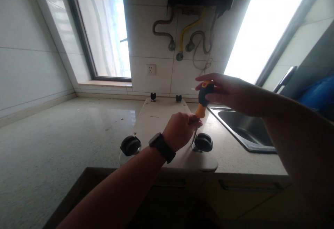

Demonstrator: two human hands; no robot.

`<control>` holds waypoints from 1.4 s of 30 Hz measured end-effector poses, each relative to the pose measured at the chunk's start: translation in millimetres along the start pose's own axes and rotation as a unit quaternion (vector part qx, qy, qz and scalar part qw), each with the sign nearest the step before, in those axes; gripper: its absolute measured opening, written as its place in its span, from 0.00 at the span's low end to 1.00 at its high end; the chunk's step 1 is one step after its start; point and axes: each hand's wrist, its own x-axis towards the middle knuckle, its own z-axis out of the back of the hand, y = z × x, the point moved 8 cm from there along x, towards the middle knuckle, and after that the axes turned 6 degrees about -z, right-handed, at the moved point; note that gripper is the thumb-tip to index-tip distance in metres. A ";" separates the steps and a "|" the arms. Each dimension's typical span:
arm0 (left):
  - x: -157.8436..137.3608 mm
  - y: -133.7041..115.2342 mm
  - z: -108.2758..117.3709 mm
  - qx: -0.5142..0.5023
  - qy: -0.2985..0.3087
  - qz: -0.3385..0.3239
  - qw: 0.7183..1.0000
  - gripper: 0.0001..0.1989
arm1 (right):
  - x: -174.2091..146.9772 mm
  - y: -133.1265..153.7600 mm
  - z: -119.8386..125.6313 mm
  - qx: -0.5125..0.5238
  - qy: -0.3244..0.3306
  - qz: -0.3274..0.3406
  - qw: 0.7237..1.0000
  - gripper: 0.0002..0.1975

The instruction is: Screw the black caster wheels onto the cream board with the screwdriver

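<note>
My right hand (pixel 224 89) is closed round the yellow and black handle of a screwdriver (pixel 205 98), held tilted with its tip down. The fingers of my left hand (pixel 182 128) pinch the screwdriver's shaft just under the handle; a dark watch is on that wrist. The shaft reaches down to the metal plate of the near right caster (pixel 204 142). That caster stands wheel-up on a white board (pixel 167 109) with rounded corners. Another caster (pixel 130 145) is at the near left, and two smaller-looking casters (pixel 153 96) stand at the far end.
The board lies on a pale speckled countertop (pixel 99 124). A steel sink (pixel 245 128) is on the right, with something blue (pixel 318 93) beyond it. At the back are a wall socket (pixel 150 69), pipes (pixel 180 41) and a window (pixel 101 30). Drawer handles (pixel 250 186) sit below the front edge.
</note>
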 end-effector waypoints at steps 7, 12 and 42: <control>-0.7 0.9 -2.1 -0.039 0.013 0.000 0.999 0.08 | 1.1 0.8 14.2 -0.128 -0.168 -0.083 0.974 0.30; -2.5 4.1 -1.9 -0.065 -0.009 0.031 0.997 0.07 | 0.7 13.8 7.2 -0.166 -0.146 -0.051 0.974 0.25; -1.6 0.5 -0.2 -0.031 0.023 -0.003 0.999 0.09 | 5.0 10.2 7.5 -0.133 -0.124 -0.031 0.983 0.26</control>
